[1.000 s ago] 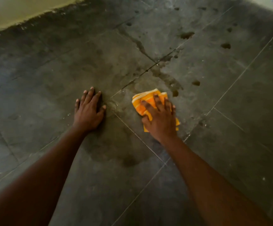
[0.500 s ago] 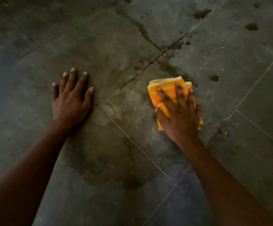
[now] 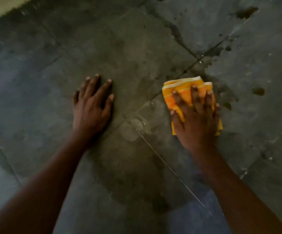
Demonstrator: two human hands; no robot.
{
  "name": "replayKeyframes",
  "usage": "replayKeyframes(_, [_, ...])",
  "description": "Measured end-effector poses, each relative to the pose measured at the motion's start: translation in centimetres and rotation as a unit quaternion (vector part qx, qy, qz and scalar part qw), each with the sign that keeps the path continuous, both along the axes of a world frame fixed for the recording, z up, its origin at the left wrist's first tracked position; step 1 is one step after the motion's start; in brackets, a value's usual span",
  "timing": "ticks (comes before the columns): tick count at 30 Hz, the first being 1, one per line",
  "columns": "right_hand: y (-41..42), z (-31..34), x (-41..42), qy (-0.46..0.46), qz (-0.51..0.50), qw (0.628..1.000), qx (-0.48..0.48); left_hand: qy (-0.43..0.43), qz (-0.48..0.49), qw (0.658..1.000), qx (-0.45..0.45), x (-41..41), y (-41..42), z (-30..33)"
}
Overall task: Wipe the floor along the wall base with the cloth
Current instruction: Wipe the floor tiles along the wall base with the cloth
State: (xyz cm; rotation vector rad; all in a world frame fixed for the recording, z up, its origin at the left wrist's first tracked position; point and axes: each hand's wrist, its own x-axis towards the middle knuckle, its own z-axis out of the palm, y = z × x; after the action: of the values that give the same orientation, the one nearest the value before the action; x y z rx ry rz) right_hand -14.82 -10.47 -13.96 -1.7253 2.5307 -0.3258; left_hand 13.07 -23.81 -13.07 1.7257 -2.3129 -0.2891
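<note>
left hand point(image 3: 91, 112): laid flat on floor point(image 3: 35, 81), fingers spread | right hand point(image 3: 195, 120): pressed flat on folded orange cloth point(image 3: 182, 92), fingers straight | cloth: held against floor beside dark wet stains point(image 3: 247, 12)

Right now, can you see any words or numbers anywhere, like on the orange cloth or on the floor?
None: no words, numbers, labels or signs can be read in this picture.
The orange cloth under the right hand shows only pale stripes, no tag or print.
The dark floor tiles, where the left hand rests flat, show only stains, wet patches and grout lines.
The picture is somewhat blurred.
</note>
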Motion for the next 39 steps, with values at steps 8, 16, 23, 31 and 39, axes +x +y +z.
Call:
replayKeyframes(8, [7.2, 2.1, 6.7, -0.004, 0.286, 0.958, 0.026, 0.024, -0.004, 1.000, 0.018, 0.3, -0.1, 0.7])
replayKeyframes(16, [-4.2, 1.3, 5.7, -0.005, 0.067, 0.998, 0.019, 0.025, -0.006, 1.000, -0.002, 0.4, -0.1, -0.4])
replayKeyframes(23, [5.4, 2.7, 6.5, 0.007, 0.274, 0.961, 0.048, 0.050, -0.004, 0.998, 0.022, 0.3, -0.1, 1.1])
replayKeyframes(31, [-3.1, 0.9, 7.7, -0.030, 0.031, 0.999, 0.009, 0.060, 0.006, 0.998, -0.002, 0.4, -0.4, -0.2])
replayKeyframes(39, [8.0, 1.9, 5.2, 0.010, 0.196, 0.980, 0.043, 0.063, -0.007, 0.998, 0.006, 0.5, -0.2, 0.8])
